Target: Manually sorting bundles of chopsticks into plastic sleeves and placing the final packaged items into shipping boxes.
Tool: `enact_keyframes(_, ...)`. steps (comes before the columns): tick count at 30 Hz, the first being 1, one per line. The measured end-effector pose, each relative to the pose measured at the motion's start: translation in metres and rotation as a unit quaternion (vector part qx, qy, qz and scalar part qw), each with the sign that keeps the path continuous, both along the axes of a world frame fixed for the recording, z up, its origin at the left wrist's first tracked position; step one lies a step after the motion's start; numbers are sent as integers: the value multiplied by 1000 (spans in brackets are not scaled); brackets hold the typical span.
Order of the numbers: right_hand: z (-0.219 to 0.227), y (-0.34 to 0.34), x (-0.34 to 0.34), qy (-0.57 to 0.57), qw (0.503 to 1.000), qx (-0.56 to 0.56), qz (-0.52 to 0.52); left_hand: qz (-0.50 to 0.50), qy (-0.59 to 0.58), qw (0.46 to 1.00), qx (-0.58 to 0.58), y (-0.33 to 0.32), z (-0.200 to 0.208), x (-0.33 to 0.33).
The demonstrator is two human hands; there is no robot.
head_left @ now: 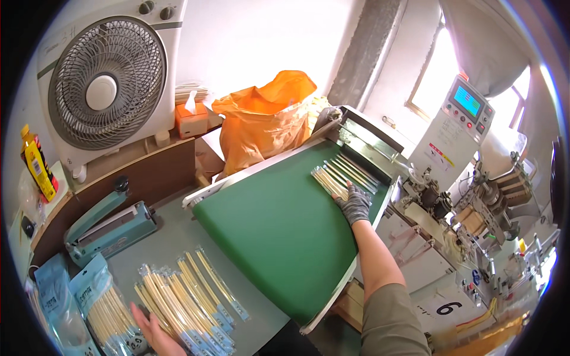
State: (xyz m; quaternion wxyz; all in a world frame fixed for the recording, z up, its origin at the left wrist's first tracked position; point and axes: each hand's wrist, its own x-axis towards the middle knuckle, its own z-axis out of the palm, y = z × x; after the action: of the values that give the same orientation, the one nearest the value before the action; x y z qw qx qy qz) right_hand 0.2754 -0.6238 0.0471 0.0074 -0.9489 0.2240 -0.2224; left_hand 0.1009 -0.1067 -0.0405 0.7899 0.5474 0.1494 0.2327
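Far out on the green conveyor belt (pixel 267 225), my right hand (pixel 354 204), in a grey fingerless glove, closes its fingers round the near end of a bunch of wrapped chopsticks (pixel 328 180). More chopsticks in clear sleeves (pixel 354 170) lie side by side just beyond it. My left hand (pixel 155 333) is low in the view, fingers stretched and holding nothing I can see. It is beside a spread pile of wrapped chopsticks (pixel 184 302) with blue-printed ends on the grey table. Left of that hand lies a blue-topped clear bag (pixel 104 302) filled with sticks.
A teal hand sealer (pixel 113 231) stands at the left, behind the bags. A large fan (pixel 107 89), an orange tissue box (pixel 191 120) and an open orange sack (pixel 261 127) line the back. Machinery with a control panel (pixel 454 130) borders the belt's right.
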Motion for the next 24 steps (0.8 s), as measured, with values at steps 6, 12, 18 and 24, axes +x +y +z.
enact_keyframes(6,7,18,-6,8,998,-20,66,53,19,998,23,7,-7,6)
enact_keyframes(12,-9,35,-4,104,994,-22,34,84,31,995,33,33,-27,1)
enact_keyframes(18,-21,65,-3,-10,990,-69,120,86,143,966,198,41,3,-40)
enact_keyframes(24,7,52,-3,51,993,28,107,9,127,842,524,5,3,-58)
